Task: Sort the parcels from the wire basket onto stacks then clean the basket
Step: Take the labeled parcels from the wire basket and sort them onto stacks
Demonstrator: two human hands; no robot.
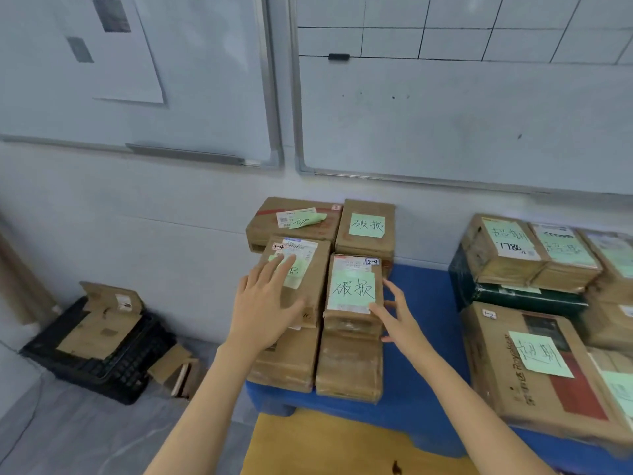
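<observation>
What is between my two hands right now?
In the head view, the 2-4 parcel with its green note lies between them. The left hand rests flat on the 1-4 parcel; the right hand touches the 2-4 parcel's right side.

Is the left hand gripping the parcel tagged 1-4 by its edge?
No: the left hand lies flat, fingers straight, on top of the 1-4 parcel.
</observation>
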